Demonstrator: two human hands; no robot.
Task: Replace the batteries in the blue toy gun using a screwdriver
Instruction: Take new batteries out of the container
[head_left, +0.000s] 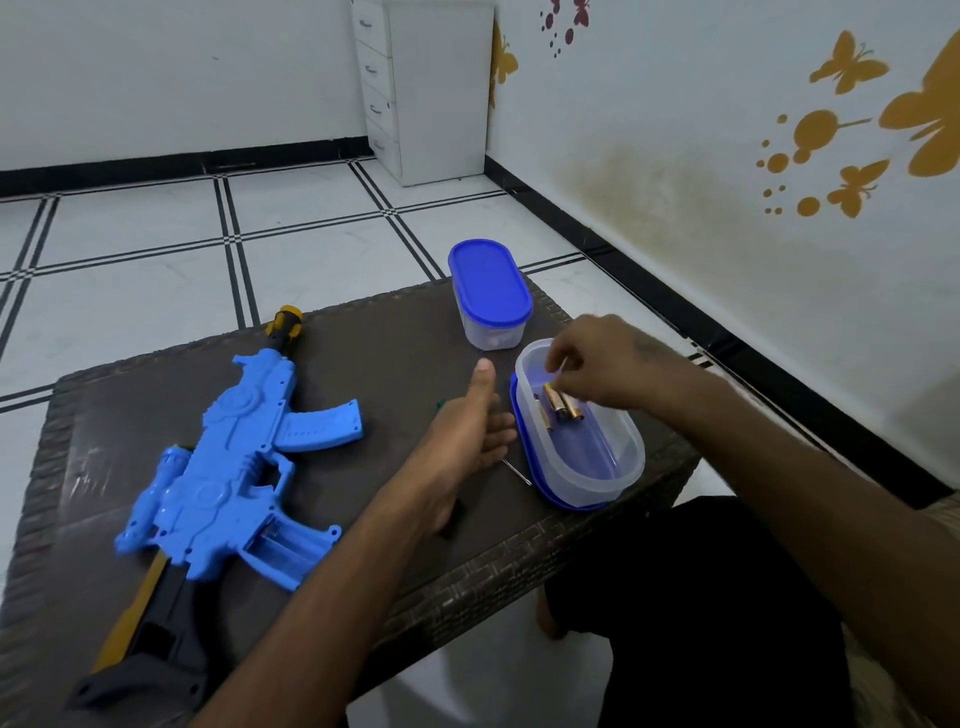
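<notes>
- With the right hand (597, 364) curled down into the open tub (582, 457), we see its fingertips pinching at the batteries (561, 408) lying at the tub's far end; whether one is actually lifted we cannot tell.
- The left hand (467, 436) hangs relaxed and wide just beside the tub's left wall, thumb up, holding nothing; we judge it waits there to receive a battery or steady the tub.
- The tub sits on its own blue lid (524, 478), which keeps lid and tub together near the table's right edge.
- The gun (228, 467) lies flat on the table's (405, 332) left half, well apart from the tub, its battery bay (283, 540) uncovered and facing up, so we judge it ready for loading.
- A thin metal shaft (517, 472), probably the screwdriver, pokes out from under the left hand, with a green bit (440, 404) beyond the hand.
- A second tub (491, 293), lidded, stands at the far edge, clear of the work.
- Between gun and tub the table offers open room for carrying batteries across; the tub's nearness to the right edge is the risk if nudged.
</notes>
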